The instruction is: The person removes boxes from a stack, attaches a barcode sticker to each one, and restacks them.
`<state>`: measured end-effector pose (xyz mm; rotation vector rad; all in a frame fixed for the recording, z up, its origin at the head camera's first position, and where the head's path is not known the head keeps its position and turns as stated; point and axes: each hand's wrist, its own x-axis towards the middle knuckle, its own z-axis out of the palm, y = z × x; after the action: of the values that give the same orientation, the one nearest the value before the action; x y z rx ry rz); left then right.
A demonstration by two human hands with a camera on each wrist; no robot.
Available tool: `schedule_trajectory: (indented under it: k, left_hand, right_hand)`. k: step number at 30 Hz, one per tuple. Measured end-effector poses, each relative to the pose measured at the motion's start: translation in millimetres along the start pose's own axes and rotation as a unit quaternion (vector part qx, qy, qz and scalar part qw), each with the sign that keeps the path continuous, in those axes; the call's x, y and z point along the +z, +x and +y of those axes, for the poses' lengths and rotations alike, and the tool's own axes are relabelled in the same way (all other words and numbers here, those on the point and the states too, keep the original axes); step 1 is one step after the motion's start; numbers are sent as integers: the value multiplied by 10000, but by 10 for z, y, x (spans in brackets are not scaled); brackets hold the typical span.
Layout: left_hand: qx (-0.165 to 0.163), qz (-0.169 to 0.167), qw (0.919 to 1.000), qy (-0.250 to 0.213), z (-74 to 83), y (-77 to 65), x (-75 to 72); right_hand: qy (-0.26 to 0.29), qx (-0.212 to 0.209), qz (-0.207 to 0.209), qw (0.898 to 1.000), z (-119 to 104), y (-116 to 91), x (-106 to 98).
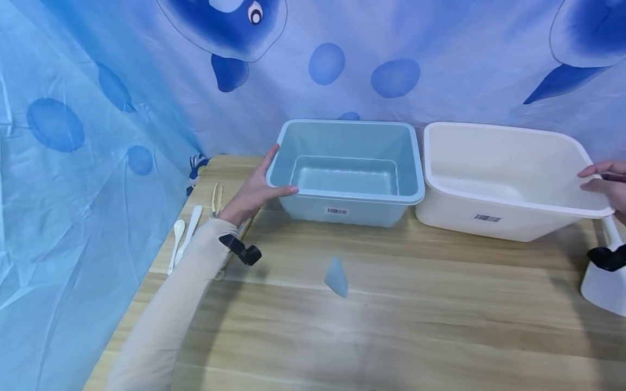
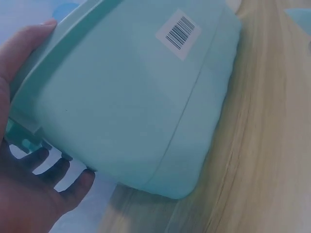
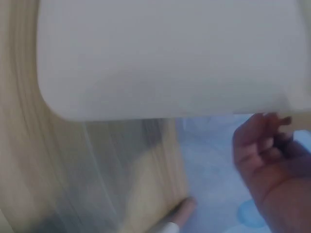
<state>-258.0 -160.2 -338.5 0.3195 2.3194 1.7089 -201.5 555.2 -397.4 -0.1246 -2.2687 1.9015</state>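
A light blue plastic basin (image 1: 374, 214) with a barcode label stands at the back of the table. My left hand (image 1: 251, 195) holds its left front corner, thumb over the rim. In the left wrist view, the other fingers of that hand (image 2: 34, 194) reach under the rim along the basin's end wall (image 2: 116, 97). Just to the right is a larger white basin (image 1: 455, 212), also labelled. At its right end my right hand (image 1: 611, 187) pinches the rim, partly cut off by the frame. The right wrist view is blurred, with bent fingers at the white basin's edge (image 3: 160, 73).
White spoon (image 1: 177, 241), long white utensil (image 1: 189, 231) and tongs (image 1: 217, 198) lie at the table's left edge. A white object with a handle (image 1: 606, 288) stands at the right. A pale blue shape (image 1: 336, 278) shows on the wooden tabletop (image 1: 415, 326). Blue printed sheeting (image 1: 362, 32) hangs behind.
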Motion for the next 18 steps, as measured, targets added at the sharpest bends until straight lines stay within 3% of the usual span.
schedule_trajectory:
  k: [3, 6, 10, 12, 16, 18]
  left_hand:
    - [45, -39, 9999, -85, -12, -2, -2]
    - [45, -66, 9999, -109, -18, -5, 20]
    - [-6, -29, 10000, -43, -6, -12, 38]
    - [-33, -17, 10000, 0, -2, -15, 36]
    - [-24, -4, 10000, 61, -13, -15, 20]
    - [12, 3, 10000, 71, -17, -17, 10]
  right_hand:
    - [1322, 361, -2, 9906, -238, -179, 232]
    - [1592, 517, 196, 9857, -129, -167, 156]
    - [1175, 469, 352, 9913, 260, 55, -183]
    - [745, 446, 401, 9954, 95, -16, -74]
    - [366, 121, 217, 9990, -506, -366, 379]
    - [202, 166, 184, 9995, -605, -403, 429]
